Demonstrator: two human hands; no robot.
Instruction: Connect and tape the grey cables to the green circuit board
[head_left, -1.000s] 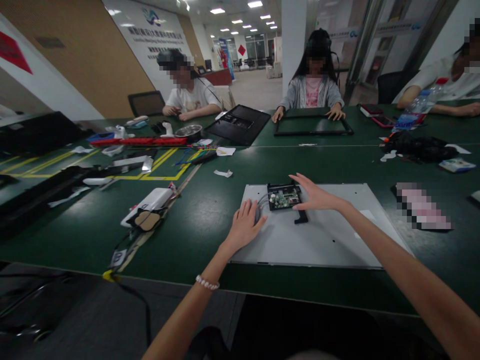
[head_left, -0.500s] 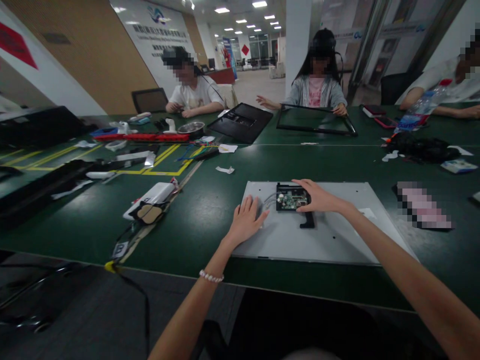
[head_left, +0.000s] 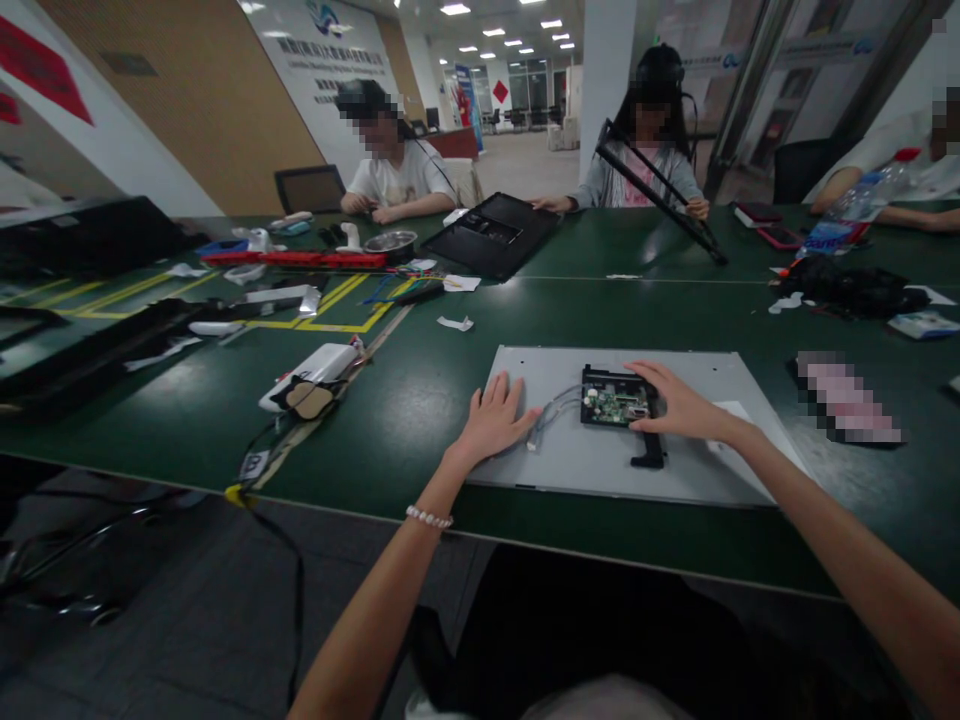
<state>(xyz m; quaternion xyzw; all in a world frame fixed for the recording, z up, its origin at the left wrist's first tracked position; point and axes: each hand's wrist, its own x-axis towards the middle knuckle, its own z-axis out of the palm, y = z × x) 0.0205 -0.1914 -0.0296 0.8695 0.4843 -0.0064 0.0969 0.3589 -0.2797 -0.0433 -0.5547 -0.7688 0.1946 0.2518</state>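
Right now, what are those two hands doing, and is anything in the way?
Left hand spread on gray panel, left side. Right hand gripping black bracket with circuit board. Gray cables lie between the hands.

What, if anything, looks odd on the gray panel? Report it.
The gray cables from the circuit board seem to end loose on the gray panel near the left hand, with no socket visible there. Nothing looks spilled; fine damage can't be judged.

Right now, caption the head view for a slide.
Left hand on a grey panel, right hand holding a black frame with circuit board.
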